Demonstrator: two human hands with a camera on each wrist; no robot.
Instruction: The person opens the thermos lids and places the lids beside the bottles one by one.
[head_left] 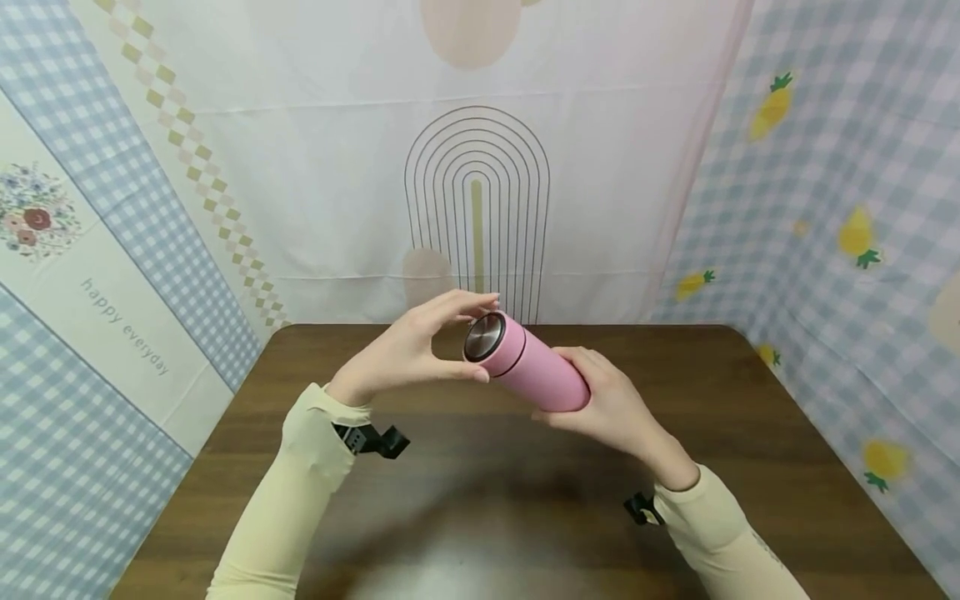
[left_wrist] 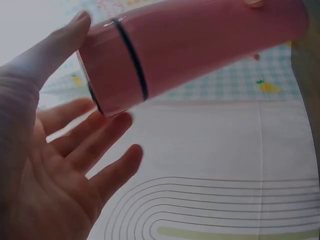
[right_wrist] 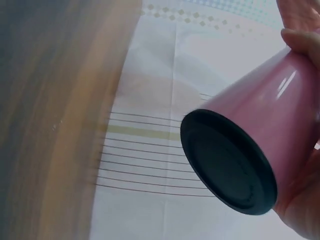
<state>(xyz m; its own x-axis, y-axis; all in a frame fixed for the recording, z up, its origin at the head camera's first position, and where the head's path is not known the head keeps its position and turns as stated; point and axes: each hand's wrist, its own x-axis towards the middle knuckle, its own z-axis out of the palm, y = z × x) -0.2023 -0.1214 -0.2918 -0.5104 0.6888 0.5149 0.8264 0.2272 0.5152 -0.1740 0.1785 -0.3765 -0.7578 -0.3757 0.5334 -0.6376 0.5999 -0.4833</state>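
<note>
A pink cylindrical bottle point(head_left: 546, 372) with a silver-topped cap point(head_left: 486, 337) is held tilted above the wooden table, its cap end up and to the left. My right hand point(head_left: 611, 404) grips the lower body, and the black base point(right_wrist: 227, 162) shows in the right wrist view. Around the cap, my left hand point(head_left: 408, 346) has its thumb on one side and its fingers on the other. In the left wrist view those fingers point(left_wrist: 107, 175) are spread and fairly straight, close to the cap's rim; firm contact cannot be made out.
Below both hands lies the brown wooden table point(head_left: 465, 517). A white cloth point(head_left: 322, 167) with printed arches hangs behind it, and checked cloths point(head_left: 847, 317) hang at the sides. Each wrist carries a small black camera mount point(head_left: 372, 439).
</note>
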